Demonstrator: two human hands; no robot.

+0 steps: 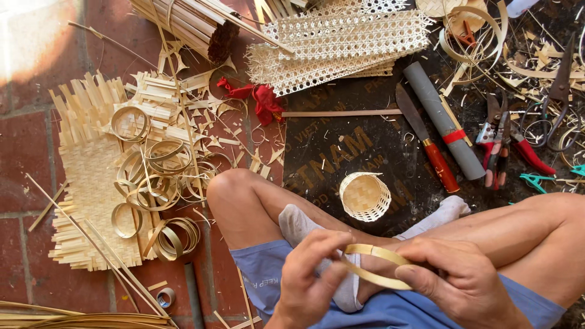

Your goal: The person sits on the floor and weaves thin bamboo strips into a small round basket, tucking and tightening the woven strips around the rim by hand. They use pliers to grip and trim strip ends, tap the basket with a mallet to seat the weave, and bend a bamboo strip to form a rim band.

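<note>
A person sits cross-legged on a red tile floor (36, 158), with bare knees and blue shorts (390, 307). A dark mat (341, 152) lies in front of the legs. To the left on the floor is a flat woven mat of bamboo strips (91, 183), and on it rest many coiled bamboo rings (152, 176). At the top, sheets of open cane webbing (341, 42) lie in a stack, and beside them to the left a bundle of bamboo sticks (183, 21). A piece of red cloth (259, 100) lies just under the webbing.

On the dark mat there is a grey tube with a red band (442, 119), and next to it a knife with a red handle (423, 137). Further right lie pruning shears with red grips (503, 137) and dark scissors (557, 97) among many shavings. A small round woven basket (364, 196) stands on the mat just above the feet in white socks (304, 225).

The left hand (308, 277) and the right hand (460, 280) are low in the view, over the lap. Between them is a thin bamboo strip bent into a loop (375, 265). The left hand pinches one end of the loop between thumb and fingers, and the right hand is closed on the other side, with the thumb pressing on the strip. The loop is above the crossed ankles and near the small basket, but not touching it.
</note>
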